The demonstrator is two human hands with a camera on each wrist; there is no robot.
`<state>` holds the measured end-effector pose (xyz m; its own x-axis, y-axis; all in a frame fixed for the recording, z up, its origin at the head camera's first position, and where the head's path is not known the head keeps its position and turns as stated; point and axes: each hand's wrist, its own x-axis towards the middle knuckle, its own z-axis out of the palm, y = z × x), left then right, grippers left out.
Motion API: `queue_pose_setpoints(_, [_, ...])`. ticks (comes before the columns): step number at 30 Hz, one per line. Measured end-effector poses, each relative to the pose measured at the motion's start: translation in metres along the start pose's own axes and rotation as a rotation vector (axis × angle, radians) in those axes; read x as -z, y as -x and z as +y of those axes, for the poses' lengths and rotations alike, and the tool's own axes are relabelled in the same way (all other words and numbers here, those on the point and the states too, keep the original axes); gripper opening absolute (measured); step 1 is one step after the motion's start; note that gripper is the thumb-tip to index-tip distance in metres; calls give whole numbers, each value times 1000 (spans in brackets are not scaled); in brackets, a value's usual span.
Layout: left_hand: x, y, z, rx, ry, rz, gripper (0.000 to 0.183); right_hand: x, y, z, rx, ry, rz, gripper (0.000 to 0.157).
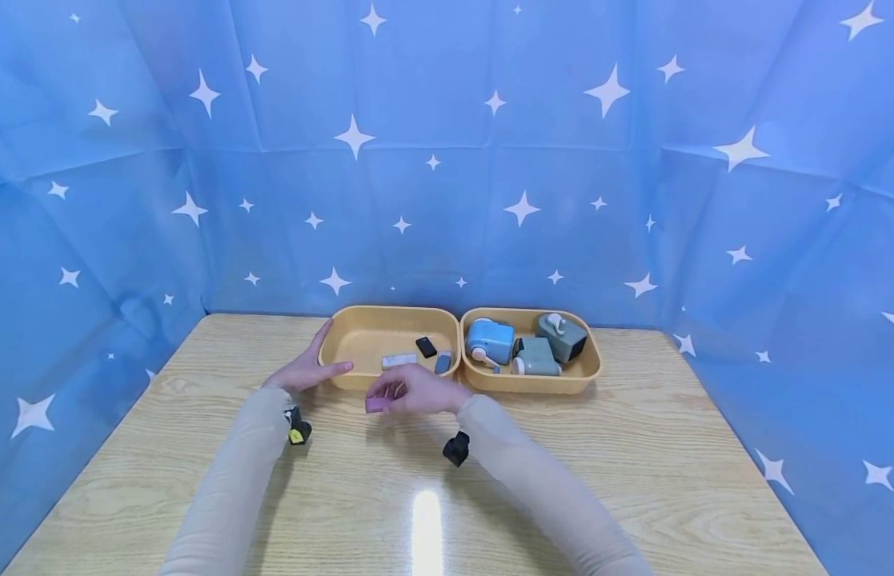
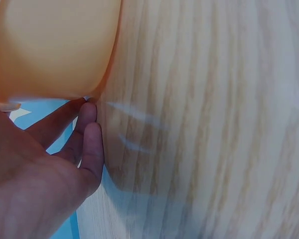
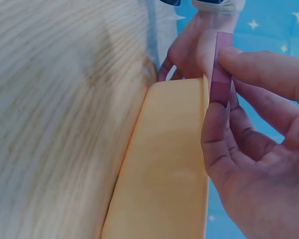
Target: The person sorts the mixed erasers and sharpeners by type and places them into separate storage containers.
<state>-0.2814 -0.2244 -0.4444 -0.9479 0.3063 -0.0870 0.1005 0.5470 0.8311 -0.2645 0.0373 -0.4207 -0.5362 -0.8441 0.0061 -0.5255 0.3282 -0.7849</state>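
My right hand (image 1: 421,390) pinches a small pink eraser-like block (image 3: 221,69) between thumb and fingertips, in front of the left yellow bin (image 1: 353,382). In the right wrist view the block stands on end, higher than the bin's rim. My left hand (image 1: 306,370) holds the left end of that bin, its thumb at the front rim and the other fingers bent against the outside, as the left wrist view shows. Inside lie a whitish bar (image 1: 398,361), a black block (image 1: 426,346) and a grey-blue piece (image 1: 442,364), partly hidden by the front wall.
A second yellow bin (image 1: 533,385) stands against the first one's right end. It holds a blue crank pencil sharpener (image 1: 492,339) and two grey-green ones, the nearer (image 1: 536,357) beside the farther (image 1: 563,339). A blue star-patterned curtain (image 1: 447,184) surrounds the wooden table (image 1: 331,496).
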Motion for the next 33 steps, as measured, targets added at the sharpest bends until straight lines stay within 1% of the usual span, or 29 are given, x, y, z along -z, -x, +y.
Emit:
queue_pose_setpoints(3, [-1, -9, -17, 0, -9, 7, 104, 3, 0, -2, -1, 6, 0, 25])
queue_pose_setpoints(5, [-1, -10, -20, -1, 1, 7, 105, 5, -1, -1, 2, 0, 1, 24])
queue_pose_setpoints(10, [-2, -9, -18, -6, 13, -1, 106, 12, -1, -2, 0, 25, 8, 23])
queue_pose_setpoints(16, [0, -1, -2, 1, 26, -1, 103, 20, -1, -6, -8, 71, 27, 27])
queue_pose_setpoints(18, [1, 0, 1, 6, 33, -3, 102, 22, -1, -7, -10, 83, 26, 27])
queue_pose_setpoints(20, [1, -1, 0, 12, 30, -4, 103, 24, -1, -8, -20, 90, 27, 27])
queue_pose_setpoints(27, [-1, -8, -17, 16, -20, 1, 106, 29, -2, -6, -40, 72, 52, 26])
queue_pose_setpoints(30, [-1, -9, -19, 19, -22, -2, 107, 32, -3, -5, -39, 66, 57, 26])
queue_pose_setpoints(33, [-2, -10, -20, 22, -18, -9, 107, 34, -4, -4, -40, 83, 65, 26])
